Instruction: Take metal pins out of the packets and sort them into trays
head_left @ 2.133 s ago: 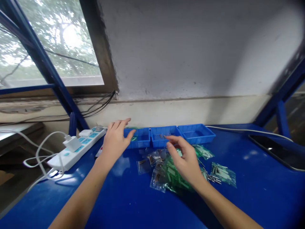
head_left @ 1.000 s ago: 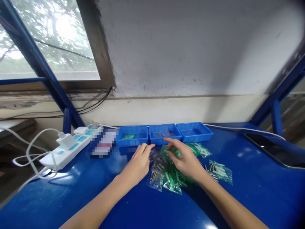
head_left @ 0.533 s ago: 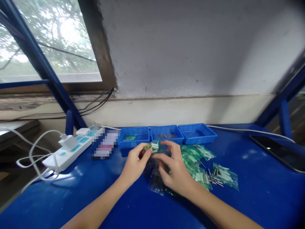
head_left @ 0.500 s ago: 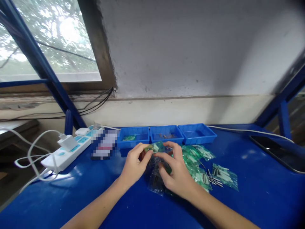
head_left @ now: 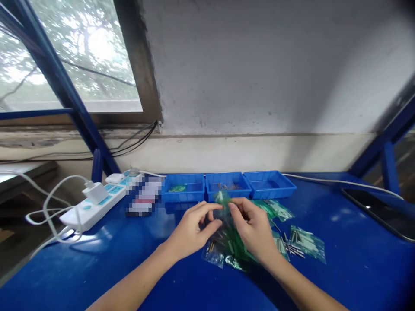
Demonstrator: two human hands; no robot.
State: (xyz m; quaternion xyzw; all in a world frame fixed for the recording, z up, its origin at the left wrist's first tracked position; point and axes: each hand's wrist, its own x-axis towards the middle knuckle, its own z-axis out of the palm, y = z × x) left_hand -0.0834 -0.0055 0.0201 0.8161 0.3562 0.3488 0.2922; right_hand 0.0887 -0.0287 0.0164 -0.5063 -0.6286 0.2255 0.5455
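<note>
A small green plastic bag (head_left: pixel 222 197) stands up between my two hands, with pale content showing in it. My right hand (head_left: pixel 254 226) is closed in a pinch on the bag's right side. My left hand (head_left: pixel 194 226) is beside it, thumb and forefinger apart, the forefinger tip close to the bag. Whether that fingertip touches it I cannot tell. Under my hands lie a clear bag (head_left: pixel 214 255) with thin brass-coloured pins and several green bags (head_left: pixel 275 209), partly hidden. Loose metal pins (head_left: pixel 293 249) lie by another green bag (head_left: pixel 309 244) on the right.
Three blue trays stand along the wall: the left tray (head_left: pixel 184 196) holds a green bag, the middle tray (head_left: pixel 227 176) holds small pins, then a right tray (head_left: pixel 270 192). A white power strip (head_left: pixel 84 216) with cables and a blurred phone-like object (head_left: pixel 142 203) are left; a black phone (head_left: pixel 379 211) lies right.
My left finger and thumb have come off the green bag and spread apart. My right hand has moved up and right and now pinches the bag, which has turned more upright.
</note>
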